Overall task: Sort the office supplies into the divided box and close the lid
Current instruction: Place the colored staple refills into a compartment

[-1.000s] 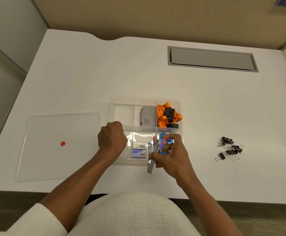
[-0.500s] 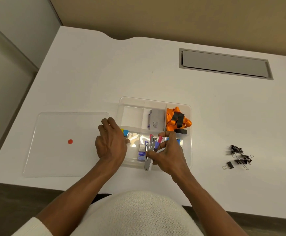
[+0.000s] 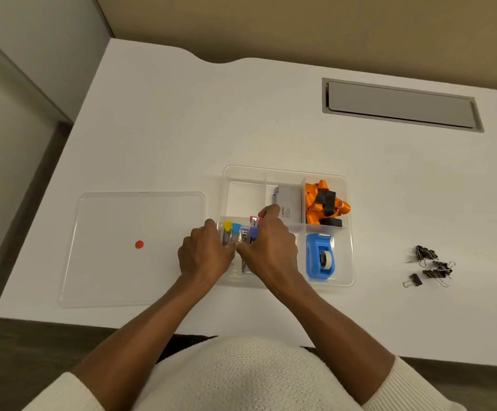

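Observation:
The clear divided box [image 3: 348,185] stands at the desk's middle. Both my hands are in its front-left compartment, among several small staplers [image 3: 235,232] with yellow, blue, purple and pink tips. My left hand [image 3: 205,253] curls around the yellow and blue ones. My right hand [image 3: 271,241] is closed on the purple and pink ones. A blue tape dispenser [image 3: 319,256] lies in the front-right compartment, orange and black ribbon [image 3: 325,203] in the back-right, and a grey box [image 3: 290,203] in the back-middle. The clear lid [image 3: 116,250] with a red dot lies flat to the left.
A small heap of black binder clips [image 3: 430,265] lies on the white desk to the right of the box. A grey cable hatch [image 3: 401,105] is set into the desk at the back right. The desk's front edge runs just below my forearms.
My right hand carried the staplers left from the front-right compartment into the front-left one, uncovering the blue tape dispenser. My left hand moved in against them.

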